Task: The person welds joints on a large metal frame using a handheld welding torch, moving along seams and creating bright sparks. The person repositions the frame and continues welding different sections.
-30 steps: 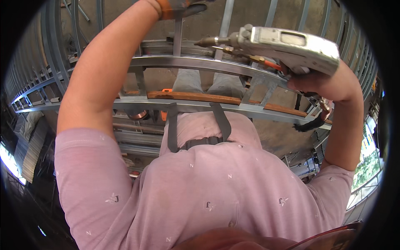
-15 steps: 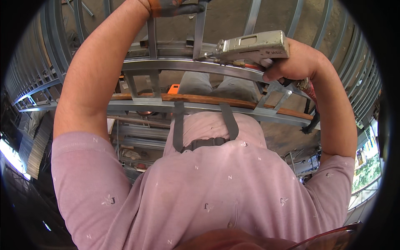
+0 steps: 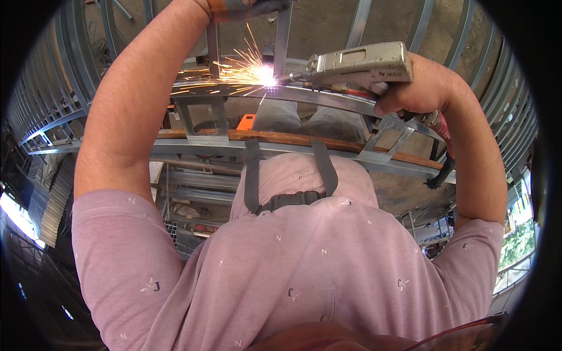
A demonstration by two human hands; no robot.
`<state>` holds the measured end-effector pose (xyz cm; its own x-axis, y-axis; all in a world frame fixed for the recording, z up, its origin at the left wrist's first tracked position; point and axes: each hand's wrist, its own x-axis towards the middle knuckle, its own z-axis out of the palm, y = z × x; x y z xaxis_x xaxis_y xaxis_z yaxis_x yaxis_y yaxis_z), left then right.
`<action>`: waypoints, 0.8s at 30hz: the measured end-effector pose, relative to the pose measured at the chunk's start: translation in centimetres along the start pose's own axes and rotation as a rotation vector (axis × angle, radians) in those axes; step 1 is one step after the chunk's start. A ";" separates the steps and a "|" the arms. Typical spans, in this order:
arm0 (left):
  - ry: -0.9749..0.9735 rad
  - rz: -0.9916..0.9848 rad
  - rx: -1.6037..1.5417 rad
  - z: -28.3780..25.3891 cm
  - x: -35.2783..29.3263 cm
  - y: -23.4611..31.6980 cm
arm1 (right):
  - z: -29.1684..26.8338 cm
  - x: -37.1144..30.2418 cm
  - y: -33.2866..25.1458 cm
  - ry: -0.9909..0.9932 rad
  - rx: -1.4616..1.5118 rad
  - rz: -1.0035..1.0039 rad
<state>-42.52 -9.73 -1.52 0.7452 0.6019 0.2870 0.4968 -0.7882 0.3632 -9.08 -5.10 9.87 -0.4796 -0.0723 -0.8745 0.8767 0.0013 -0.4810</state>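
Note:
My right hand (image 3: pixel 418 85), bare at the back, is closed around the grip of a boxy grey-green welding gun (image 3: pixel 363 63). Its nozzle points left, and a bright arc (image 3: pixel 266 76) burns at the tip, throwing orange sparks mostly leftward. The arc sits where a metal upright (image 3: pixel 283 41) meets the curved metal rail (image 3: pixel 322 96), and its glare hides the joint. My left hand (image 3: pixel 243 9), in an orange and dark glove, is at the top edge beside that upright. One dark digit reaches across it; the other fingers are cut off by the picture's edge.
Rows of metal bars (image 3: pixel 64 52) curve along both sides. A lower metal rail (image 3: pixel 269 147) and a brown strip (image 3: pixel 293 139) run between the work and my body. An orange object (image 3: pixel 246 122) lies below the frame. A red-wrapped cable (image 3: pixel 438 126) hangs by my right wrist.
An arc and sparks have appeared at the nozzle tip. The welding gun and my right hand have shifted slightly right. My left hand is slightly higher, almost in the same place.

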 end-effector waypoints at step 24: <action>-0.068 -0.030 0.021 0.8 0.8 -0.2 | -0.1 -0.2 1.5 0.054 -0.056 -0.057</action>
<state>-41.65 -9.23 -2.11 0.7579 0.6159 0.2148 0.5282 -0.7727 0.3521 -7.69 -5.02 9.29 -0.5310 -0.0199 -0.8471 0.8454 0.0549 -0.5312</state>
